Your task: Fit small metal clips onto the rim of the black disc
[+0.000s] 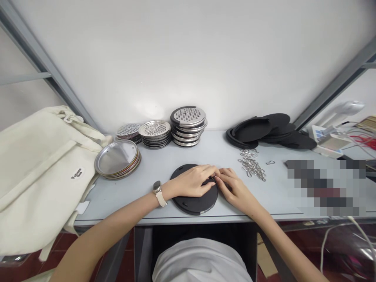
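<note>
A round black disc with small slots lies on the table in front of me. My left hand rests over the disc, its thumb and fingers closed together at the right edge. My right hand meets it there, fingertips pinched. Between the fingertips of both hands a bit of a small metal clip shows; most of it is hidden. To the right, a loose pile of similar wire clips lies on the table, with a single clip beside it.
Perforated metal grater discs stand in stacks at the back, near plain metal lids. More black discs are heaped at back right. A cream bag covers the left end. Cables and a power strip sit right.
</note>
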The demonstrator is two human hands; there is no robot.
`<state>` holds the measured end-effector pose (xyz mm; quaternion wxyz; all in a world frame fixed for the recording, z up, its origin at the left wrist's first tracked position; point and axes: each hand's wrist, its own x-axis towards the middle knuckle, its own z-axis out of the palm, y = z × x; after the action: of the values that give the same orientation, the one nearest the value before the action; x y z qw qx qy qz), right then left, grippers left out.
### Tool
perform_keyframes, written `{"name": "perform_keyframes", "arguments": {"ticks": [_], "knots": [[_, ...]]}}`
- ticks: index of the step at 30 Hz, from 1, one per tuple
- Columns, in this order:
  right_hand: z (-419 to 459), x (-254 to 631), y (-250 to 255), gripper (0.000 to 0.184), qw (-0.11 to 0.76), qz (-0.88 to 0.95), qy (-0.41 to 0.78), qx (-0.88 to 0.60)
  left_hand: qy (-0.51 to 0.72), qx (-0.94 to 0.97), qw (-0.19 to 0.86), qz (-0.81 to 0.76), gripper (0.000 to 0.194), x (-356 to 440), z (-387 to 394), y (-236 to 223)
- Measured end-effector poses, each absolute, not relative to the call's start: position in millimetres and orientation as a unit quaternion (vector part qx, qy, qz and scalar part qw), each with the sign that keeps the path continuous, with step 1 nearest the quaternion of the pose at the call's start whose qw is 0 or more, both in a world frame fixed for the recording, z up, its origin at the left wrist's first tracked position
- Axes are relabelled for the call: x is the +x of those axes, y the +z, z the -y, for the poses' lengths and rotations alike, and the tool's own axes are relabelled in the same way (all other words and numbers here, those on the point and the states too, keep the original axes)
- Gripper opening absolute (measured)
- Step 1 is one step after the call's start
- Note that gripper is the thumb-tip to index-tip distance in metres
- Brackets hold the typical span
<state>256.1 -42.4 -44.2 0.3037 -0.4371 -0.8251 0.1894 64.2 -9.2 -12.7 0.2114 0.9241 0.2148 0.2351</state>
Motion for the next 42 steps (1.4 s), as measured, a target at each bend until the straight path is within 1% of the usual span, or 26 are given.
{"name": "perform_keyframes", "arguments": {"ticks": [4, 11, 26, 35, 42], "knots": [[42.0, 256.2, -44.0, 0.024, 0.306, 0.826, 0.204, -0.426, 0.234, 0.925, 0.204, -0.217, 0.024, 64.2, 9.4, -13.1], [42.1, 256.5, -41.5, 0.027, 0.302, 0.840, 0.172, -0.418, 0.233, 0.922, 0.224, -0.215, 0.026, 64.6, 9.4, -13.0], [43.5, 258.0, -42.7, 0.031, 0.290, 0.844, 0.185, -0.411, 0.235, 0.891, 0.326, -0.211, 0.033, 59.9, 2.5, -13.0], [43.0, 258.8, -43.3, 0.029, 0.287, 0.846, 0.175, -0.415, 0.235, 0.886, 0.339, -0.210, 0.036, 59.5, 1.4, -11.6], [43.1, 261.3, -43.8, 0.029, 0.286, 0.844, 0.180, -0.416, 0.235, 0.887, 0.334, -0.215, 0.034, 58.1, 0.4, -13.5]]}}
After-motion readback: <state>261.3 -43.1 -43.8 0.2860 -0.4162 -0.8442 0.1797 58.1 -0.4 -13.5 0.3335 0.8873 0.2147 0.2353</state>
